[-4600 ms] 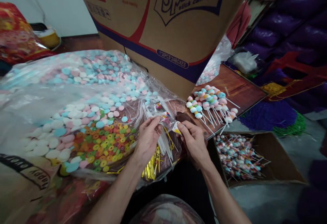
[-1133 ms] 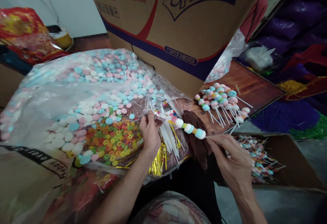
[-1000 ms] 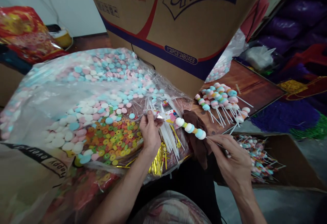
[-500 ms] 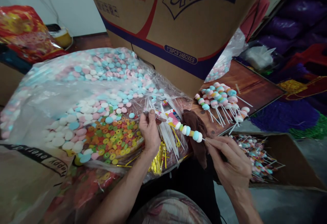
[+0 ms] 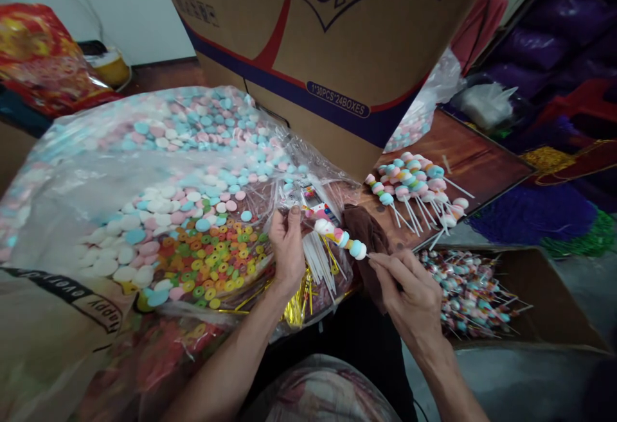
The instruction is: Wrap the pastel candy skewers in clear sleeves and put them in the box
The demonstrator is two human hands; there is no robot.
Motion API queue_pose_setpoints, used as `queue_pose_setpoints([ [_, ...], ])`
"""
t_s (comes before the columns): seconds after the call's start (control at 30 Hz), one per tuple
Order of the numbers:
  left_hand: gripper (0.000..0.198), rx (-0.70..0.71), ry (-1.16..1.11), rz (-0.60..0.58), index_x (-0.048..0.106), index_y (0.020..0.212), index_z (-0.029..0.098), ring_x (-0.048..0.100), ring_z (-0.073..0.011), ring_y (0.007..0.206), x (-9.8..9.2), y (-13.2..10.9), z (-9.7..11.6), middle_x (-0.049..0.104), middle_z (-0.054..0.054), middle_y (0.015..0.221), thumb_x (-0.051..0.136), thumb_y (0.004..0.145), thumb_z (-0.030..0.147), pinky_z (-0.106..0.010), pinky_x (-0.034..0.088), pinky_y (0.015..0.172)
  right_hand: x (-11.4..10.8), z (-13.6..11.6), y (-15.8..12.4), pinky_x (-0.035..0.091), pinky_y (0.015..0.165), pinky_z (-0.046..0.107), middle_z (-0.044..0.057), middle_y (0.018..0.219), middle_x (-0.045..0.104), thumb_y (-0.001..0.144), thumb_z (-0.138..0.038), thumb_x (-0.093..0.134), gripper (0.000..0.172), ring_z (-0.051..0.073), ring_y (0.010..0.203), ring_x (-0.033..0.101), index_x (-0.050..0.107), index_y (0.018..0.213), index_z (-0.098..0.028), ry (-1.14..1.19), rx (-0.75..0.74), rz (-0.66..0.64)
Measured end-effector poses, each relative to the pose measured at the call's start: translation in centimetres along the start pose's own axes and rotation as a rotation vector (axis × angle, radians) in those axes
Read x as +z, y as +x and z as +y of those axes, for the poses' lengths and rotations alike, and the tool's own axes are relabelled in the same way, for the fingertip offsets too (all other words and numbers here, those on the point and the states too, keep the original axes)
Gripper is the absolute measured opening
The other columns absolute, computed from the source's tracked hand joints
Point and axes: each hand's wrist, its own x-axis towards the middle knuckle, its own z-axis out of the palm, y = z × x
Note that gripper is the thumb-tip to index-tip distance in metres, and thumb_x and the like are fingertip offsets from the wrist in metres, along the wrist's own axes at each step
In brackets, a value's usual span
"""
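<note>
My right hand [image 5: 409,293] pinches the bare stick end of a candy skewer [image 5: 357,250], strung with white, blue and pink marshmallows and yellow rings. The skewer slants up and left, its far end close to the fingers of my left hand [image 5: 288,242]. Between that thumb and forefinger is the edge of a clear plastic sleeve [image 5: 303,218], hard to make out; I cannot tell how far the candy is inside it. Beneath the hands lie white sticks [image 5: 321,261] and gold twist ties [image 5: 299,300]. Loose gummy rings [image 5: 212,261] and marshmallows [image 5: 159,200] spread to the left.
A large cardboard carton [image 5: 289,56] stands at the back. Finished skewers [image 5: 414,181] lie piled on the table's right side, near a brown cloth [image 5: 364,229]. Below them, an open box [image 5: 554,306] holds many wrapped skewers. A printed bag [image 5: 53,332] lies at front left.
My right hand has moved left with the skewer, bringing the candy closer to my left hand. The left hand has shifted slightly right and still pinches the plastic.
</note>
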Motion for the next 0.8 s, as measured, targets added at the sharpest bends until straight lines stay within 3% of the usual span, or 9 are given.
queue_pose_setpoints([
  [0.13,0.033,-0.137,-0.122,-0.021,0.054,0.083,0.020,0.061,-0.0101,0.065,0.5,-0.4,0.9,0.061,0.003,0.072,0.071,0.079,0.049,-0.023,0.048,0.065,0.5,0.1,-0.2,0.045,0.062,0.025,0.000,0.069,0.055,0.093,-0.016,0.057,0.016,0.012,0.061,0.053,0.072,0.097,-0.016,-0.108,-0.056,-0.063],
  [0.3,0.034,-0.328,-0.314,-0.185,0.057,0.083,0.018,0.065,-0.0132,0.068,1.4,-1.4,2.0,0.065,-0.001,0.074,0.074,0.077,0.046,-0.027,0.051,0.068,1.2,-0.6,-0.1,0.045,0.062,0.024,0.001,0.068,0.056,0.094,-0.016,0.055,0.016,0.011,0.060,0.052,0.071,0.093,-0.017,-0.049,-0.053,-0.092],
  [0.43,0.030,-0.383,-0.376,-0.213,0.061,0.083,0.017,0.065,-0.0127,0.071,1.6,-1.9,2.1,0.065,-0.002,0.078,0.070,0.081,0.045,-0.027,0.052,0.070,1.9,-1.9,-0.2,0.046,0.061,0.024,0.001,0.070,0.057,0.093,-0.019,0.055,0.016,0.012,0.062,0.054,0.070,0.089,-0.018,0.225,0.117,-0.137],
  [0.6,0.032,-0.387,-0.375,-0.254,0.061,0.079,0.017,0.064,-0.0132,0.071,1.5,-1.8,1.7,0.063,-0.002,0.076,0.066,0.084,0.048,-0.026,0.051,0.068,2.4,-3.0,-0.8,0.041,0.053,0.023,-0.002,0.063,0.056,0.092,-0.029,0.057,0.019,0.011,0.057,0.050,0.069,0.082,-0.018,0.559,0.497,-0.254],
  [0.67,0.034,-0.401,-0.346,-0.292,0.061,0.078,0.016,0.064,-0.0141,0.073,1.4,-1.8,1.6,0.063,-0.003,0.075,0.063,0.086,0.049,-0.026,0.050,0.068,2.7,-3.3,-1.0,0.040,0.053,0.023,-0.002,0.062,0.057,0.091,-0.031,0.058,0.020,0.011,0.056,0.050,0.069,0.081,-0.018,0.603,0.565,-0.253],
  [0.8,0.037,-0.412,-0.296,-0.353,0.058,0.072,0.015,0.064,-0.0154,0.076,1.5,-2.1,1.6,0.059,-0.003,0.071,0.063,0.086,0.049,-0.025,0.049,0.067,3.7,-3.4,-0.9,0.042,0.057,0.024,0.000,0.067,0.057,0.091,-0.025,0.057,0.018,0.012,0.061,0.052,0.069,0.081,-0.017,0.462,0.402,-0.147],
])
